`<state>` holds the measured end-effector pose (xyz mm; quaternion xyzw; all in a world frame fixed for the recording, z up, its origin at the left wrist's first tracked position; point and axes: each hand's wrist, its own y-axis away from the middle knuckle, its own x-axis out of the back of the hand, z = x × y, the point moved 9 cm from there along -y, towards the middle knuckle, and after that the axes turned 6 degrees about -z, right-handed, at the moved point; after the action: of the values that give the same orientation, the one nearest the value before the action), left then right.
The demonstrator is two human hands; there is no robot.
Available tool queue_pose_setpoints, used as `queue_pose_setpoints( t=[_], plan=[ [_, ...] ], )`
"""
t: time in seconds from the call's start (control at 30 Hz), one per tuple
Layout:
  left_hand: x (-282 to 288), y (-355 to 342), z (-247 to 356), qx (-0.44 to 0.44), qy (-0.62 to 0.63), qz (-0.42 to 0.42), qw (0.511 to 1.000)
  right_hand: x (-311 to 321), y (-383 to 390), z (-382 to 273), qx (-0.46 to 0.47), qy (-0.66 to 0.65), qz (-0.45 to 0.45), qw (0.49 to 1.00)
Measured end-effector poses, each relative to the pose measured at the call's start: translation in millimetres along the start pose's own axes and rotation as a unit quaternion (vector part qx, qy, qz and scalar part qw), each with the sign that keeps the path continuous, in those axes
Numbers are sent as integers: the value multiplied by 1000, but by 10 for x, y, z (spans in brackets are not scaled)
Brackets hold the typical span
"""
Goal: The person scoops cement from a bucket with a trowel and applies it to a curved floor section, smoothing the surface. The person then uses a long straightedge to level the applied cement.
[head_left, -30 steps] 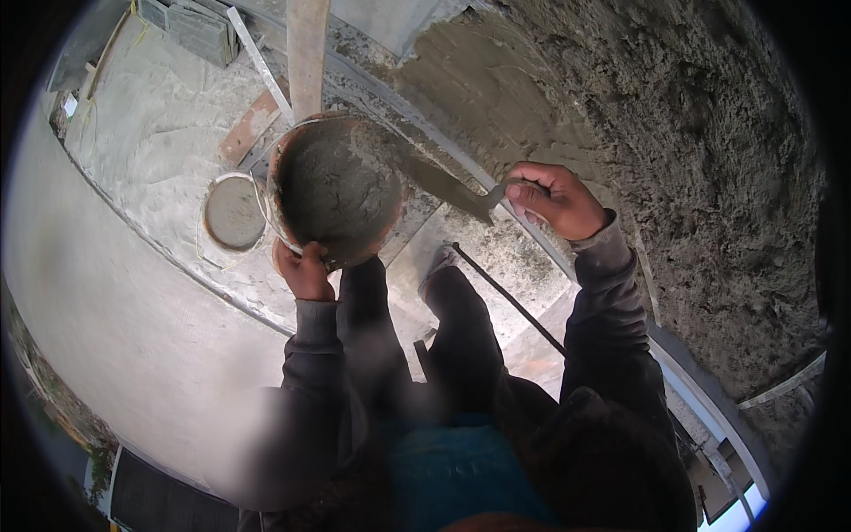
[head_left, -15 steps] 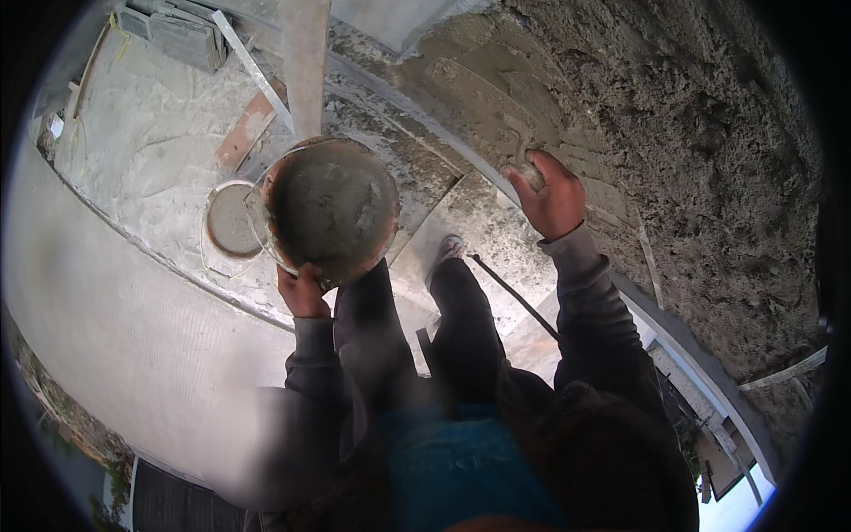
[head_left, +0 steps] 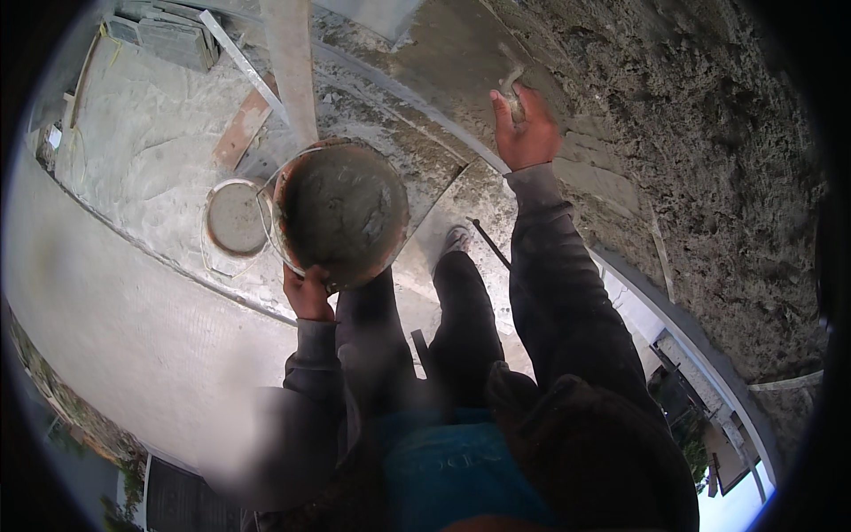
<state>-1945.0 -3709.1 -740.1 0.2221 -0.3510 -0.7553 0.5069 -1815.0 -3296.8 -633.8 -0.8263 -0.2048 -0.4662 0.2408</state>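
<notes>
My left hand (head_left: 306, 293) grips the near rim of a round bucket (head_left: 341, 208) holding wet grey mortar. Up and to the right, my right hand (head_left: 527, 133) is closed on the handle of a trowel (head_left: 511, 84), held against a band of smoothed wet mortar (head_left: 465, 35) on the wall; its blade is hard to make out among the grey. Rough, dark grey plaster (head_left: 709, 151) covers the wall to the right. A smaller bucket (head_left: 235, 213) with pale grey contents stands left of the held bucket.
A long plank (head_left: 292, 62) and a pale metal strip (head_left: 244, 66) lie at the top, beside a reddish board (head_left: 241, 124) and stacked grey slabs (head_left: 173, 35). My foot (head_left: 456, 238) is near a thin dark rod (head_left: 487, 235). A ledge edge runs along the left.
The trowel has moved from beside the bucket's mouth up onto the wall, with my right hand rising and swinging leftward. The bucket in my left hand has shifted slightly down and right.
</notes>
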Motion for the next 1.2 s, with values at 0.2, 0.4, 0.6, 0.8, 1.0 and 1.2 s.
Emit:
queue_pose_setpoints(
  t=[0.2,0.4,0.6,0.8,1.0,1.2],
  plan=[
    [-145,-84,-50,-10,26,-39,999,414,19,-149,2,-15,30,999],
    [-164,-290,-199,-75,-72,-50,993,592,250,-126,46,-11,104,993],
    [-297,-220,-185,-70,-74,-63,993,576,968,593,24,111,-8,994],
    [-322,-56,-267,-4,-4,-37,999,121,1706,1466,-26,187,-116,975],
    [-223,-11,-430,9,-39,-15,999,-191,1662,2231,-125,188,-179,957],
    [-251,108,-546,22,-59,-12,998,89,1353,2182,-122,119,-140,975]
  ],
)
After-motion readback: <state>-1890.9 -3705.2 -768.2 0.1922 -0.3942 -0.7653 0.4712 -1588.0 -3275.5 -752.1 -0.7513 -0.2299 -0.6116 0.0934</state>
